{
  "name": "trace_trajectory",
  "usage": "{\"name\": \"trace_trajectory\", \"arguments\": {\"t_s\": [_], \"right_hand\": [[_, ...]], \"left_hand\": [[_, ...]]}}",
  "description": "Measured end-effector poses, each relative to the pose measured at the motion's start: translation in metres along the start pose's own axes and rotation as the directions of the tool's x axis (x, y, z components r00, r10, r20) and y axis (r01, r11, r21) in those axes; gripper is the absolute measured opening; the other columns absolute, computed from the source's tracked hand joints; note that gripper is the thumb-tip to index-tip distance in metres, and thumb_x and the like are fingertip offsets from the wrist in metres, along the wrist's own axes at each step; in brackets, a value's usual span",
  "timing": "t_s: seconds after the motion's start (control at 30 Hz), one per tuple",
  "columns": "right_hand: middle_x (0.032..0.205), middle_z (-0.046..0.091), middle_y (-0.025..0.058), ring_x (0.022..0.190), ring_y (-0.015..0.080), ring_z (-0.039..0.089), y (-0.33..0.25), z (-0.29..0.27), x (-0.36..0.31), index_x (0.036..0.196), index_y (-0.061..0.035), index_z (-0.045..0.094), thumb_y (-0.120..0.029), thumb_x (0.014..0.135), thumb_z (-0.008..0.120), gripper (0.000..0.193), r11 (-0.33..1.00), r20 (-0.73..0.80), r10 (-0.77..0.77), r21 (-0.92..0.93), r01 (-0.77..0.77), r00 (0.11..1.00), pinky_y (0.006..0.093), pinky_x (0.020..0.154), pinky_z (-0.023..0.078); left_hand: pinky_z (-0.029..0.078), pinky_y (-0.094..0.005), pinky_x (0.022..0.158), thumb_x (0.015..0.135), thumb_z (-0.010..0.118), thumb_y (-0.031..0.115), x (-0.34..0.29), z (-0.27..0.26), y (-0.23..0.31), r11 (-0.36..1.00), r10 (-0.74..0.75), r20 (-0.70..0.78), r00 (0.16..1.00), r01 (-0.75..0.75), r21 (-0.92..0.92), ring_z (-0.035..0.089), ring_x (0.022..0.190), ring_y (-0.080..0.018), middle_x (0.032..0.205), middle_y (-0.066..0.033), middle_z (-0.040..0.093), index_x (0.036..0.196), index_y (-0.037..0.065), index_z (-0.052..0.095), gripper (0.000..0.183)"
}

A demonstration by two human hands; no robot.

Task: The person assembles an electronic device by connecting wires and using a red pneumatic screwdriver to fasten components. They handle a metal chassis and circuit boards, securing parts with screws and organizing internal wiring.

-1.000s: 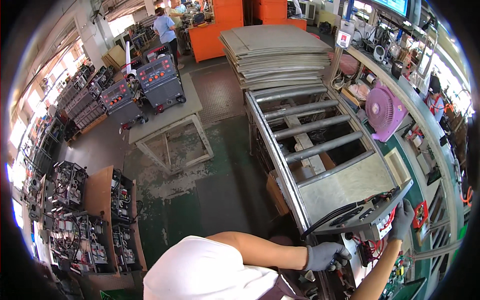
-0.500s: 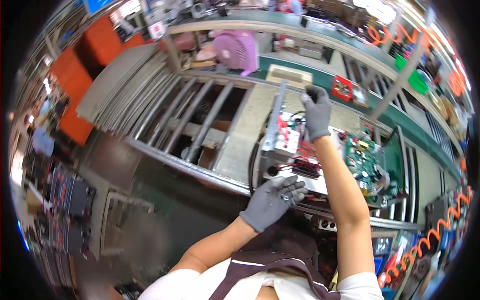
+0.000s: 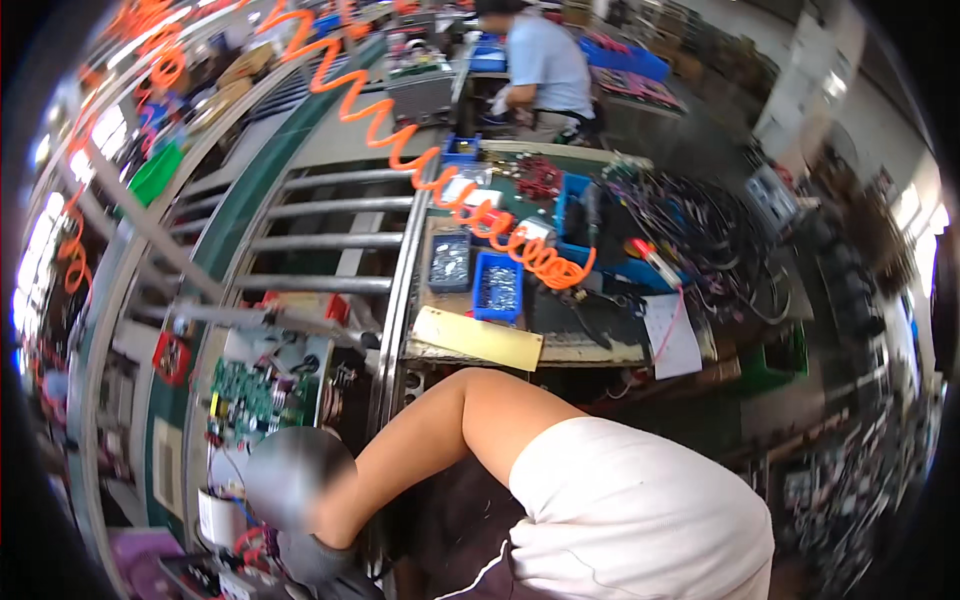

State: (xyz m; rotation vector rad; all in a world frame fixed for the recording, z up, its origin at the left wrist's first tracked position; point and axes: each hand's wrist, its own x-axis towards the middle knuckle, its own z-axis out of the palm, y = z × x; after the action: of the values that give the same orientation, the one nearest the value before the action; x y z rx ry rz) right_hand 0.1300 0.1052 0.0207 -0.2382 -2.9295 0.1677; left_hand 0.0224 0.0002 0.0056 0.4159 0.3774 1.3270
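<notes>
Hanging low in frame, right hand (image 3: pixel 316 560) sits just right of red wires (image 3: pixel 250 545); green board (image 3: pixel 262 395) lies up-frame; grip obscured, can't tell.

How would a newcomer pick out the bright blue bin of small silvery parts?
Start at the roller conveyor, then cross to the workbench on its right. Near the bench's front edge, just behind a flat yellow strip, is the blue bin. Bright blue walls, silvery parts inside; the neighbouring bin immediately left is darker.
</notes>
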Motion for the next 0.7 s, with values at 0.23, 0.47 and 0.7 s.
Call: {"name": "trace_trajectory", "arguments": {"t_s": [0.23,0.47,0.7], "right_hand": [[0.088,0.068,0.0185,0.082,0.0349,0.065,-0.004,-0.008,-0.043,0.087,-0.0061,0.072,-0.030,0.073,0.063,0.029,0.985,0.039,0.169,-0.031,-0.167,0.985,0.0427,0.073,0.051],[0.063,0.062,0.0166,0.061,0.0352,0.062,0.004,-0.032,-0.029,0.061,-0.0065,0.066,-0.031,0.060,0.065,0.024,0.953,-0.485,0.303,0.157,-0.259,0.820,0.0446,0.057,0.048],[0.088,0.065,0.0153,0.083,0.0293,0.063,0.113,-0.019,0.039,0.096,0.0001,0.064,-0.022,0.075,0.065,0.030,0.998,-0.883,0.020,-0.010,-0.061,0.468,0.0382,0.077,0.049]], "left_hand": [[0.039,-0.0287,0.083,0.097,0.039,0.030,0.023,0.001,-0.014,0.938,-0.012,-0.341,0.940,0.129,0.321,0.040,0.102,-0.0130,0.111,-0.0045,0.044,0.119,0.005,0.045,0.034],[0.035,-0.0263,0.061,0.094,0.046,0.027,0.019,0.003,-0.014,0.934,-0.062,-0.270,0.961,0.151,0.323,0.039,0.070,-0.0084,0.080,-0.0004,0.043,0.101,0.007,0.054,0.023],[0.046,-0.0274,0.076,0.087,0.054,0.009,-0.036,0.034,0.024,0.331,0.817,-0.155,0.555,-0.232,0.915,0.056,0.090,-0.0132,0.094,-0.0066,0.061,0.093,-0.001,0.059,0.013]]}}
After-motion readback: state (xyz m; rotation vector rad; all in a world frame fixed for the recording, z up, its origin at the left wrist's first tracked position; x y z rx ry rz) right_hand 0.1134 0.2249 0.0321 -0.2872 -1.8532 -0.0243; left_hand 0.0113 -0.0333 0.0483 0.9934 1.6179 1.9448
